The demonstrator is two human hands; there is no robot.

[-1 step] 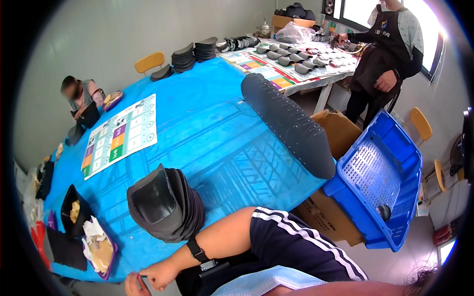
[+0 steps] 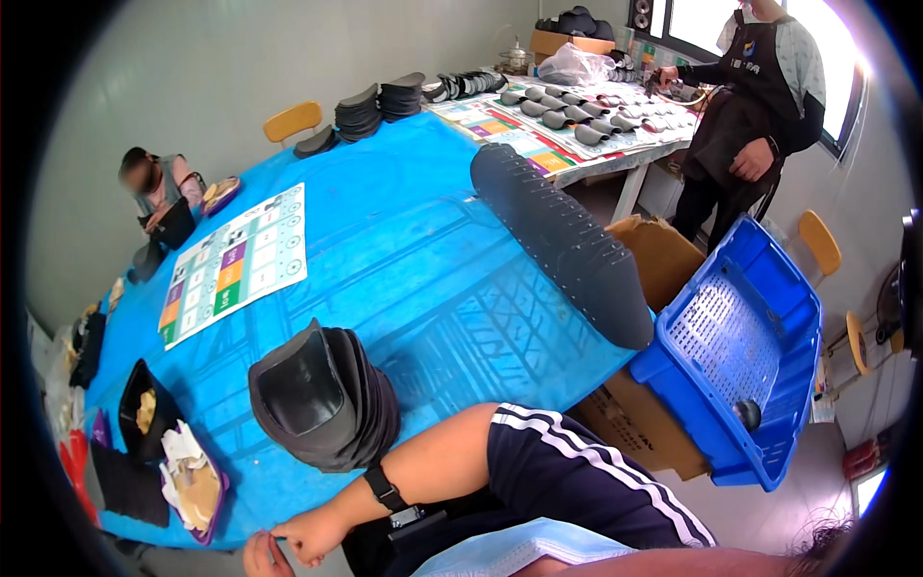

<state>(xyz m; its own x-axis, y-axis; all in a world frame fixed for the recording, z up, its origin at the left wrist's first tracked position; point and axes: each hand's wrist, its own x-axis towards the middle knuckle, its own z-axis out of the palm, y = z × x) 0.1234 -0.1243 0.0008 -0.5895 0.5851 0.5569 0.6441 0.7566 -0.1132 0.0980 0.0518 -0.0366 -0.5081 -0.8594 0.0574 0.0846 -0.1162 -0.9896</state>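
Observation:
At the lower edge, my right hand [image 2: 314,535] is closed, its thumb and forefinger pinched just off the table's near edge. The fingertips of my left hand [image 2: 264,556] meet it there, also pinched; the rest of that hand is cut off by the picture's edge. Whatever lies between the fingers is too small to make out. Nearest on the table is a stack of curved black sheet pieces [image 2: 375,409], beyond my right wrist. To the left of my hands sits a purple tray [image 2: 223,486] with tan and white scraps.
Blue sheeting covers the table [image 2: 385,231]. A long row of nested dark curved pieces [image 2: 562,250] lies along its right side. Past it stand a blue crate [image 2: 673,385] and a cardboard box [image 2: 625,428]. One person [image 2: 750,115] stands back right; another [image 2: 168,188] sits far left.

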